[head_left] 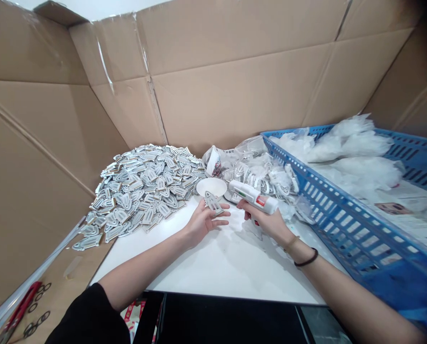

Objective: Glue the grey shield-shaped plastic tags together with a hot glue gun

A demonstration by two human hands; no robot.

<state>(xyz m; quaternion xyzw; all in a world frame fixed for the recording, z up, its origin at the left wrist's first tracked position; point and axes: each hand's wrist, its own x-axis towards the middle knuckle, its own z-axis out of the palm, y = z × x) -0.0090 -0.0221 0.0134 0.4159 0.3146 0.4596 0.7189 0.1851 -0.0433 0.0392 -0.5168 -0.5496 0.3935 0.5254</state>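
Near the middle of the white table (pixel 202 272), my left hand (pixel 206 222) is palm up and holds a small grey-white arched piece (pixel 213 202), its other fingers spread. My right hand (pixel 267 220) is wrapped round the handle of a white glue gun (pixel 252 195) with a red patch on its side. The gun's nozzle points left, towards a round white dish (pixel 211 187) just behind the held piece. A large heap of similar arched pieces (pixel 149 184) lies to the left of the dish.
Plastic-wrapped pieces (pixel 260 172) lie behind the glue gun. A blue basket (pixel 342 224) at the right holds clear plastic bags (pixel 353 143). Cardboard walls (pixel 242 86) surround the table. Red-handled scissors (pixel 22 306) and dark rings (pixel 37 322) lie at lower left.
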